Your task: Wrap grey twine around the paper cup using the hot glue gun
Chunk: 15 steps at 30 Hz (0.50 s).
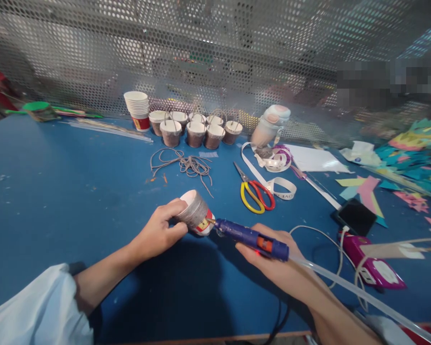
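Observation:
My left hand (165,225) grips a paper cup (194,211) lying tilted, its rim toward the upper left. Grey cord is wrapped around most of the cup, while red and yellow print shows near its base. In my right hand (273,258) is a blue hot glue gun (249,238), with a long clear glue stick (366,294) coming out of its back. The gun's nozzle points left and meets the printed part of the cup, or nearly so; I cannot tell if they touch. A red light glows under the gun.
Loose grey cord (192,165) and scissors (253,191) lie beyond the cup. Several cord-wrapped cups with handles (196,134) stand by the perforated metal screen (187,57), beside stacked paper cups (138,108). White ribbon (282,188), a phone (355,216) and a purple power strip (373,263) are rightward.

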### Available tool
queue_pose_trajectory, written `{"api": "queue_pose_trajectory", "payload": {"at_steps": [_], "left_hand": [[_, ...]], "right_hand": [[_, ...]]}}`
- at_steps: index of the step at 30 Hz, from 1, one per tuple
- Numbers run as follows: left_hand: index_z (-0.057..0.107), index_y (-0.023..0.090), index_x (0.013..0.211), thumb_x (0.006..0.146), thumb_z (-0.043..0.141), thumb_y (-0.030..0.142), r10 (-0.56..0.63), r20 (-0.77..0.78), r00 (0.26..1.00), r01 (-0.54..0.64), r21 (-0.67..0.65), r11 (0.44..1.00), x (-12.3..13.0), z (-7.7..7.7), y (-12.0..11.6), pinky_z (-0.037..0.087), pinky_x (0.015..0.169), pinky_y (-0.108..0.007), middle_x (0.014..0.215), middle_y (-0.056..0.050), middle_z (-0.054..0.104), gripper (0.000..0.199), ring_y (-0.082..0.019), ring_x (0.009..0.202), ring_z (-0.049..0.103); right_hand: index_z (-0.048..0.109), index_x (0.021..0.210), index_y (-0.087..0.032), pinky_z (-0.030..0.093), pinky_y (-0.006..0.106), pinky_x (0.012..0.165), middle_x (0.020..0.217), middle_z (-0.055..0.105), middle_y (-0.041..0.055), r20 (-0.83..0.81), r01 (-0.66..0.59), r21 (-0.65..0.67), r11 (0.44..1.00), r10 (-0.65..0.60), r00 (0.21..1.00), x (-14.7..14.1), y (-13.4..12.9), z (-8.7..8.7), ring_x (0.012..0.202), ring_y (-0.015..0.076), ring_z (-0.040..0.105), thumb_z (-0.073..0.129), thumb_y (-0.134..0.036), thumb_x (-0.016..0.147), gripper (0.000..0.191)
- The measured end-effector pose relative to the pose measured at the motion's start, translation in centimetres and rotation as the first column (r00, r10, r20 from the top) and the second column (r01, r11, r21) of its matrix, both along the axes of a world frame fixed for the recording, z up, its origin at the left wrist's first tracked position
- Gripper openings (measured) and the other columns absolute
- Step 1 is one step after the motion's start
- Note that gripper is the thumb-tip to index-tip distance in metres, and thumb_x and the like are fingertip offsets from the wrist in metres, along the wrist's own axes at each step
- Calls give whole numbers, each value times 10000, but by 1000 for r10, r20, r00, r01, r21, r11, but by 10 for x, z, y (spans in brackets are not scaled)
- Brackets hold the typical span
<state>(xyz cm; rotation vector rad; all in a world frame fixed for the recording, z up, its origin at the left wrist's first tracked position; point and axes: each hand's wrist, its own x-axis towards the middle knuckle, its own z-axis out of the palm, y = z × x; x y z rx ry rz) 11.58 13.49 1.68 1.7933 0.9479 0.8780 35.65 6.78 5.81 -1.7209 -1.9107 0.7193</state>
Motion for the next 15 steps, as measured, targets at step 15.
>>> {"api": "queue_pose_trajectory", "payload": {"at_steps": [15], "left_hand": [[524,171,640,648,405,114,-55,30,998,54,54,997,-1,-1,2,380,684,-284,684,-10,528,132,-161,731,466]], "right_hand": [[473,596,-213,301,208,429,477,400,-72,-31,39,-35,999,-40,999,1,4,3,442,82,345,602,-432,765,306]]}}
